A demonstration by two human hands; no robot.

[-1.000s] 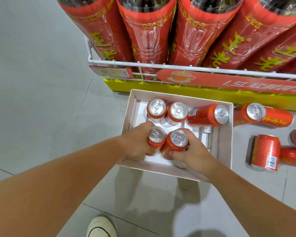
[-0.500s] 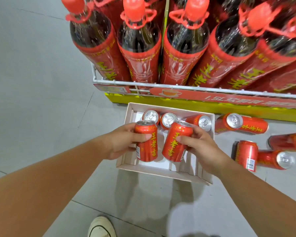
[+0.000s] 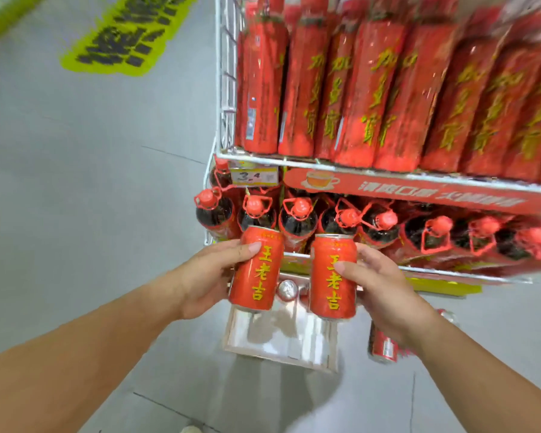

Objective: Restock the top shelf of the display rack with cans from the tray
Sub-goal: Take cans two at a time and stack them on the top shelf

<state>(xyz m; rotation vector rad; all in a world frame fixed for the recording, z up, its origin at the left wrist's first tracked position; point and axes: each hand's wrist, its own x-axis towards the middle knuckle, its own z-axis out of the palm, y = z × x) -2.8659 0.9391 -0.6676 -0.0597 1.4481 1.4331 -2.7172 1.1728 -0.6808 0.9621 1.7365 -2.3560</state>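
I am at the carrying step: each grip is wrapped around one red aluminium can with yellow characters, both upright and lifted clear above the shallow white cardboard tray (image 3: 281,348) on the floor. My left hand (image 3: 210,276) grips the left can (image 3: 256,273); my right hand (image 3: 384,289) grips the right can (image 3: 333,276). The two cans sit side by side, a narrow gap between them, in front of the white wire display rack (image 3: 225,89), level with its lower shelf of dark bottles with red caps (image 3: 297,214).

The next move, as I judge it, calls for raising both cans well above the tray to the rack's top shelf, which is out of view; the shelf I can see above the bottles holds tall red packs (image 3: 263,82). I must keep the cans upright and clear of the wire rails.

Counted: two cans in hand, one silver can top (image 3: 288,289) showing in the tray between them, and at least one can lying on the floor (image 3: 384,348) right of the tray.
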